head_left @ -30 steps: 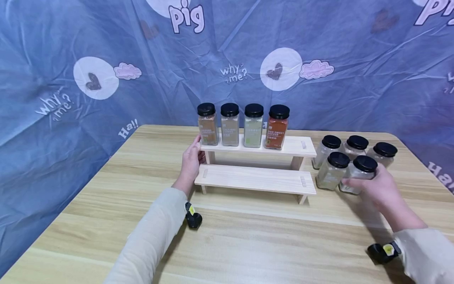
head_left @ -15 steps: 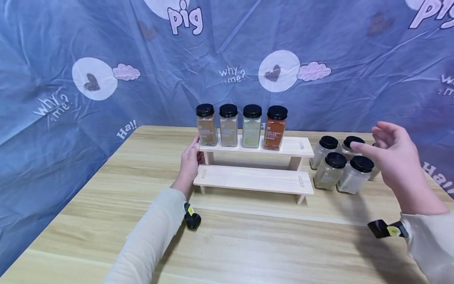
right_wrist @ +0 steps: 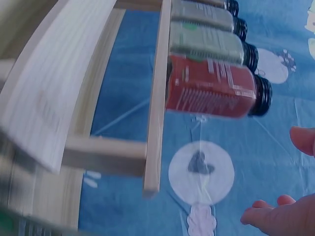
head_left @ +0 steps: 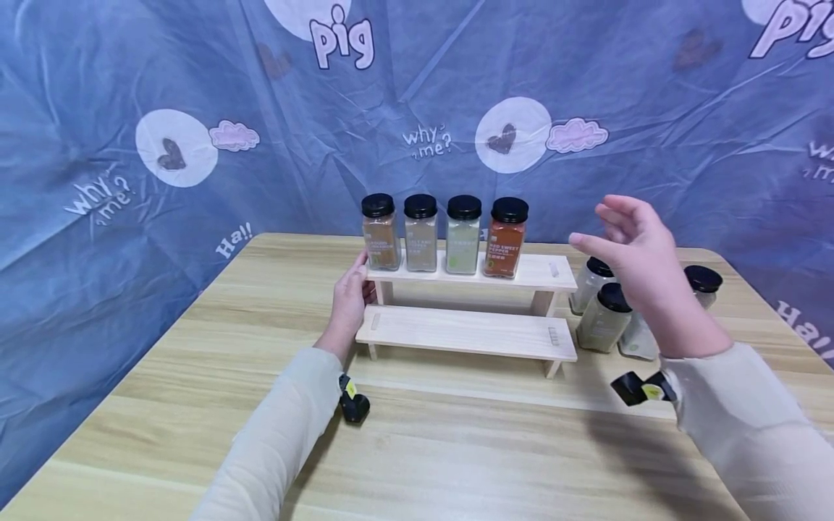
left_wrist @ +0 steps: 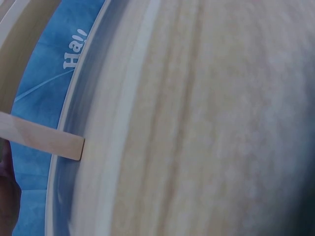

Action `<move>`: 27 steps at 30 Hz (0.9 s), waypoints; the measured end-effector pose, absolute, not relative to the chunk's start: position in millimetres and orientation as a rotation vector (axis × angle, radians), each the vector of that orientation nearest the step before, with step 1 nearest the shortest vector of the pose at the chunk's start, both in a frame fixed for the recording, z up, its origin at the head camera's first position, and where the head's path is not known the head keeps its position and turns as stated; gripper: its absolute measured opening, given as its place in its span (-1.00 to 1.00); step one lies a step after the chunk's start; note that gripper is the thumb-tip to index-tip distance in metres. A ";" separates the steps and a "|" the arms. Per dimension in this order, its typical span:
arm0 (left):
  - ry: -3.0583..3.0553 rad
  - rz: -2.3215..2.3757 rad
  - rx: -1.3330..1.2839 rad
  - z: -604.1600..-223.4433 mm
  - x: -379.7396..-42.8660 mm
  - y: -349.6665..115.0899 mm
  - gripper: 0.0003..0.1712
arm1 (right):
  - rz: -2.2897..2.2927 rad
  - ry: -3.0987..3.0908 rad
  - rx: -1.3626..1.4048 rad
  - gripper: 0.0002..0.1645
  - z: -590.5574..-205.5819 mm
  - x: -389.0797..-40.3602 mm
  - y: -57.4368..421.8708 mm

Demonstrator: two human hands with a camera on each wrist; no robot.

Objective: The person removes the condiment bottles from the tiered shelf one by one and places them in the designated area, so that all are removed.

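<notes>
A two-tier wooden display rack (head_left: 541, 270) stands on the table. My left hand (head_left: 348, 300) grips the left end of its upper tier, with fingers curled at the support. Along that tier stand several black-lidded spice jars: a brown one (head_left: 381, 242), a greyish salt and pepper one (head_left: 420, 242), a pale green one (head_left: 463, 242) and a red sweet pepper jar (head_left: 504, 250). My right hand (head_left: 641, 250) is raised right of the red jar, thumb and fingers spread apart, holding nothing. In the right wrist view its fingertips are apart from the red jar (right_wrist: 214, 88).
Several more black-lidded jars (head_left: 602, 329) stand on the table right of the rack, partly hidden behind my right hand and forearm. A blue printed cloth (head_left: 326, 145) hangs behind the wood-grain table (head_left: 417, 441). The lower tier (head_left: 462, 334) bears no jars.
My right hand has let go of a jar in the right group, risen, and moved left toward the rack. My left hand has stayed on the rack.
</notes>
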State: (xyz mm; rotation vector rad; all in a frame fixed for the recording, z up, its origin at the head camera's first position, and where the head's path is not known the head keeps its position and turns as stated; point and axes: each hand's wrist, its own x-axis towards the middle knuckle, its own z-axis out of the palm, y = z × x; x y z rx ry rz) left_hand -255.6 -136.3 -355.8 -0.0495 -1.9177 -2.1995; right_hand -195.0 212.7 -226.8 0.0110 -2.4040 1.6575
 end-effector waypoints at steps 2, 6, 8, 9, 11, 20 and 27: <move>-1.917 -2.198 -0.052 -356.3 -256.0 -136.5 -0.43 | 1.674 -2.403 0.034 -0.08 -226.3 -197.4 205.5; -1.922 -2.188 -0.060 -357.6 -256.7 -136.9 -0.42 | 1.713 -2.408 0.067 -0.08 -228.2 -201.0 192.1; -1.920 -2.190 -0.063 -358.1 -257.1 -136.9 -0.42 | 1.736 -2.410 0.079 -0.08 -229.9 -202.5 186.2; -1.920 -2.191 -0.064 -358.3 -257.2 -136.9 -0.42 | 1.750 -2.413 0.086 -0.08 -230.6 -203.0 183.5; -1.918 -2.194 -0.060 -358.3 -257.2 -136.9 -0.42 | 1.760 -2.431 0.102 -0.06 -232.0 -204.2 178.5; -1.897 -2.218 -0.065 -357.4 -256.9 -136.4 -0.42 | 1.820 -2.438 0.142 -0.07 -241.9 -211.7 157.6; -1.889 -2.212 -0.051 -357.9 -256.9 -136.3 -0.42 | 1.845 -2.418 0.181 -0.11 -251.8 -218.6 145.4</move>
